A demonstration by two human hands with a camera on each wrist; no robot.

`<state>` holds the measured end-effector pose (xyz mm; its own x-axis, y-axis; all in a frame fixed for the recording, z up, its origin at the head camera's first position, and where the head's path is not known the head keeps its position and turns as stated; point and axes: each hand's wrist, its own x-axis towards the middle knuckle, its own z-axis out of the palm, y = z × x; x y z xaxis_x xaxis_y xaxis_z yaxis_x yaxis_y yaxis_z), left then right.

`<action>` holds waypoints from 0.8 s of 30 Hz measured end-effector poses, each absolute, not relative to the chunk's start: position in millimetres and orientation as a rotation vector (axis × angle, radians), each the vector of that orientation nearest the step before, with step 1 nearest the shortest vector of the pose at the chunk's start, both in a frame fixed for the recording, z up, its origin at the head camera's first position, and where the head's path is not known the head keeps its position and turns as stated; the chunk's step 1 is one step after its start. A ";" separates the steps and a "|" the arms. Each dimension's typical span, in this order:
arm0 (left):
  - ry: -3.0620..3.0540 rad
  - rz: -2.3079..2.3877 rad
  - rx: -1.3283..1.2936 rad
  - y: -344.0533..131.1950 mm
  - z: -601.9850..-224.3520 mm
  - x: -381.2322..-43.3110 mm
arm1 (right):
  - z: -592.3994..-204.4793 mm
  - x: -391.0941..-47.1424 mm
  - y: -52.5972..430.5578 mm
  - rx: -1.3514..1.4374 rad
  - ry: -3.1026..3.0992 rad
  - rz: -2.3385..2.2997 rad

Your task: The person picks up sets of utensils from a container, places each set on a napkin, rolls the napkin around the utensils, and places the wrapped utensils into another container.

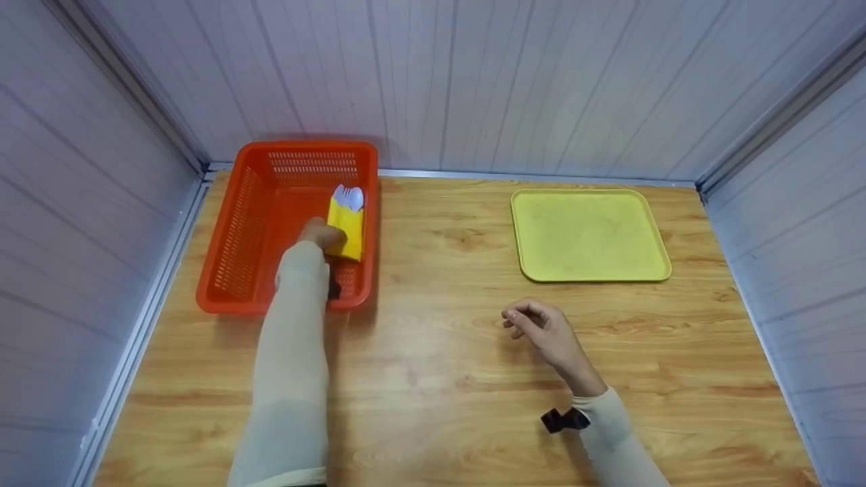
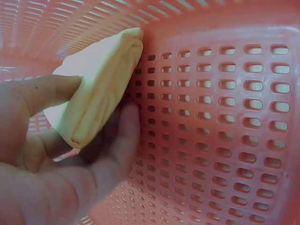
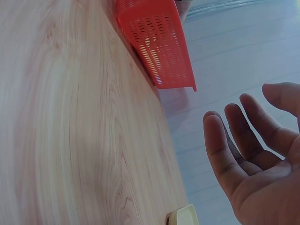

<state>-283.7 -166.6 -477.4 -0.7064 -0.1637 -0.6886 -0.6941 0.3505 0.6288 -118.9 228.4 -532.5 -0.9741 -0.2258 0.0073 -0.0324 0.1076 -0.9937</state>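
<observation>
Inside the red basket [image 1: 233,196] my left hand [image 1: 321,233] grips a folded yellow napkin [image 1: 346,226] by its near part, thumb on one face and fingers round the other. White plastic cutlery [image 1: 349,197], a fork and a spoon among it, sticks out of the napkin's far end. In the left wrist view the yellow napkin [image 2: 101,79] stands tilted close to the perforated basket wall [image 2: 206,108]. Over the table my right hand [image 1: 548,331] hangs with loosely curled fingers, holding nothing. Nearest to it is a yellow tray [image 1: 588,237].
The wooden table [image 1: 433,379] is bounded by a white panelled wall [image 1: 473,81] at the back and by side walls. The basket stands at the back left, the tray at the back right. A black wrist strap [image 1: 565,420] shows on the right arm.
</observation>
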 end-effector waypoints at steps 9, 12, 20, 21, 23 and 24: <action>2.339 1.093 -0.627 -170.4 -497.2 -291.7 | -533.5 -118.9 228.4 -0.290 2.233 -1.985; 2.386 1.012 -0.623 -172.2 -498.6 -292.8 | -535.3 -118.8 228.2 -0.311 2.231 -1.985; 2.383 1.023 -0.594 -173.6 -510.8 -302.2 | -535.4 -118.9 227.5 -0.330 2.223 -1.991; 2.388 1.021 -0.593 -173.2 -512.6 -303.8 | -535.2 -119.1 227.4 -0.326 2.219 -1.996; 2.400 1.008 -0.577 -172.6 -514.4 -305.9 | -534.1 -119.3 227.1 -0.313 2.221 -1.999; 2.410 0.996 -0.564 -172.2 -514.5 -306.5 | -533.7 -119.4 226.9 -0.306 2.222 -2.001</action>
